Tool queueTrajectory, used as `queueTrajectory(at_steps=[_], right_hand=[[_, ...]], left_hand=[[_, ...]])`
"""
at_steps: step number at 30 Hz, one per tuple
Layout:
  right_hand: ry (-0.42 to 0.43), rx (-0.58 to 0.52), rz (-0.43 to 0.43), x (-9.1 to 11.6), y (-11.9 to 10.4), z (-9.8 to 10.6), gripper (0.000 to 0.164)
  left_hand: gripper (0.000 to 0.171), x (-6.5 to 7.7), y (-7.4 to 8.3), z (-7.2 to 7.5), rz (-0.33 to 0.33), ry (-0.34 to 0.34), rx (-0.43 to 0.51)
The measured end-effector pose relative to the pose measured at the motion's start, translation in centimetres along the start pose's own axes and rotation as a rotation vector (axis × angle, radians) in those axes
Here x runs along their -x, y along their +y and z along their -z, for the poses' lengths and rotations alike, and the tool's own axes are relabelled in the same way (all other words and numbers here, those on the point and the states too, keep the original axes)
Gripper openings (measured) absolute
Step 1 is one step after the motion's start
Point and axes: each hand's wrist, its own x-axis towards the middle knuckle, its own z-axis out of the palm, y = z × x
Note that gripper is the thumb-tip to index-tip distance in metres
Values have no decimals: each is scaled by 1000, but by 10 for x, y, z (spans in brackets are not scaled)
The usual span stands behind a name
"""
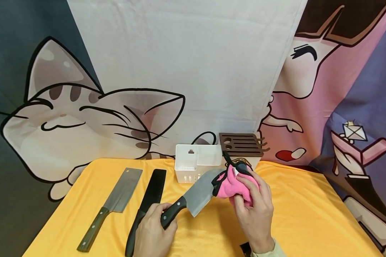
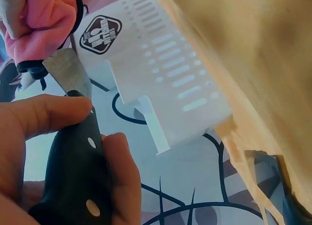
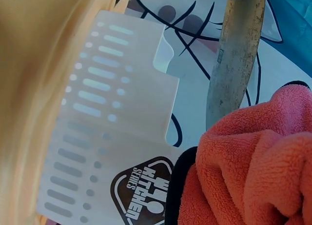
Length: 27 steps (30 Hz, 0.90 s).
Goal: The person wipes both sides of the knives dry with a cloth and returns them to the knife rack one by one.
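Observation:
My left hand (image 1: 157,228) grips the black riveted handle of a kitchen knife (image 1: 199,194), holding its broad blade tilted up over the table. The blade's far end goes under a pink cloth (image 1: 236,185) with black edging. My right hand (image 1: 255,203) holds that bunched cloth against the blade tip. In the left wrist view, thumb and fingers wrap the knife handle (image 2: 75,166). The right wrist view has the cloth (image 3: 258,161) over the end of the blade (image 3: 234,59), which bears dark specks; the right fingers are hidden there.
A cleaver (image 1: 123,189) with a green-brown handle lies at the left on the yellow tablecloth (image 1: 308,214). Beside it lies a black knife (image 1: 152,189), partly behind my left hand. A white slotted knife holder (image 1: 186,162) with a brown top (image 1: 241,142) stands at the back.

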Motion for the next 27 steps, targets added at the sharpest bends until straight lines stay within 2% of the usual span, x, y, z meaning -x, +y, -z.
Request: queueTrajectory(at_steps=[12,21,27], right_hand=[[10,-22,6,-3,-5,1,30],[21,-24,20,-1,-5,-2,32],[10,-20,14,1,-5,-3,32]], left_hand=[[27,0,0,1,-7,-26,14],[23,1,1,1,-24,-6,29],[24,2,3,2,-7,-54,48]])
